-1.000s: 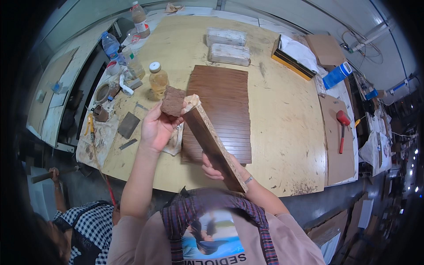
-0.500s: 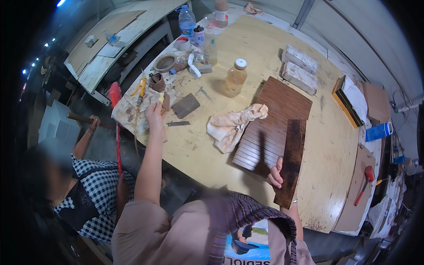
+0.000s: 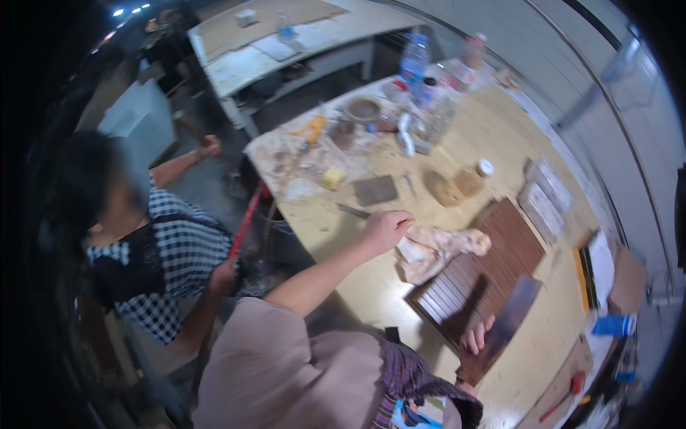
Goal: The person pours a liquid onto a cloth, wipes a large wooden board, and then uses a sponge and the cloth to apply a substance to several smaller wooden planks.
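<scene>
Holding a dark board [image 3: 511, 314] in the right hand [image 3: 476, 336], beside a slatted panel [image 3: 518, 232]

Worktable [image 3: 554, 322]: largest item, pale yellow top, marked with dark specks. Off its left corner I note a co-worker [image 3: 182, 236] in a checked shirt, one hand at a red pole [image 3: 246, 225]. Slatted panel: brown, lying flat on the table in front of the person. Dark board: long, narrow, slanting at the panel's right side, overlapping it in view; contact between the two, cannot tell. Right hand is closed around its near end, fingers wrapped over the face.

Two whitish blocks [image 3: 541, 207] sit side by side just past the panel's far end. Stained cloth [image 3: 429, 254] lies crumpled, partly over the panel's left edge. Left hand [image 3: 388, 232] is just beside the cloth, fingers curled; blur hides the fingertips, so I cannot tell whether they grasp anything or touch the cloth. Jar [image 3: 468, 182]: white cap, amber contents, near the panel. Smaller items: grey rectangular pad [image 3: 375, 190], yellow block [image 3: 331, 178] left of it, thin dark strip [image 3: 351, 210] near the left hand.
</scene>
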{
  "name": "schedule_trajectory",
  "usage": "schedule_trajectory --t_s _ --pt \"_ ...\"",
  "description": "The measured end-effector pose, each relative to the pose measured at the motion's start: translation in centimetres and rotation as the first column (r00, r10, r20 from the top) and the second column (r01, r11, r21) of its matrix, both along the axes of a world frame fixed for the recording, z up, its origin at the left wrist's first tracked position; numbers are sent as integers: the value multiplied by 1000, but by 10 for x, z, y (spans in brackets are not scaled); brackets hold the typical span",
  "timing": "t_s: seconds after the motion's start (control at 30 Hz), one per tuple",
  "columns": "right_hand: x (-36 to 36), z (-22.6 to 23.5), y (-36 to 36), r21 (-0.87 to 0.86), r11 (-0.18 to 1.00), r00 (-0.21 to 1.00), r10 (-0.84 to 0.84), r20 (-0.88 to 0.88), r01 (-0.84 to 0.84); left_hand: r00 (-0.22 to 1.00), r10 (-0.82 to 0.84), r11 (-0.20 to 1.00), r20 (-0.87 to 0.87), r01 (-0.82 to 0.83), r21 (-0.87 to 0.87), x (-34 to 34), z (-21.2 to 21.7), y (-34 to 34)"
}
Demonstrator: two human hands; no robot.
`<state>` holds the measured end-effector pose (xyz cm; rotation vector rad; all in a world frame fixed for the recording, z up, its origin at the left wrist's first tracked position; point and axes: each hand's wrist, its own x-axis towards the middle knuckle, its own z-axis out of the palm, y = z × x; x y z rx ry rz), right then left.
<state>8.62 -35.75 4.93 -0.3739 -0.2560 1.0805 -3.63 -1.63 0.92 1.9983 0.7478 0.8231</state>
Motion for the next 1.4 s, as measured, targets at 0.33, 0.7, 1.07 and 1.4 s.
schedule_trajectory --t_s 0.33,0.7,1.07,1.4 --pt "-17 0 6 -44 997 986 -72 -153 66 918 -329 785 -222 397 475 35 -2 -60" --pt "-3 -11 2 71 996 976 -30 -217 47 785 -386 797 -484 548 253 50 -24 -20" --pt "-17 -17 43 -93 955 903 231 -363 -281 580 -814 426 -10 609 669 112 82 -157" --pt "-17 13 4 260 954 845 261 -466 -151 534 -844 436 34 649 624 110 121 -137"
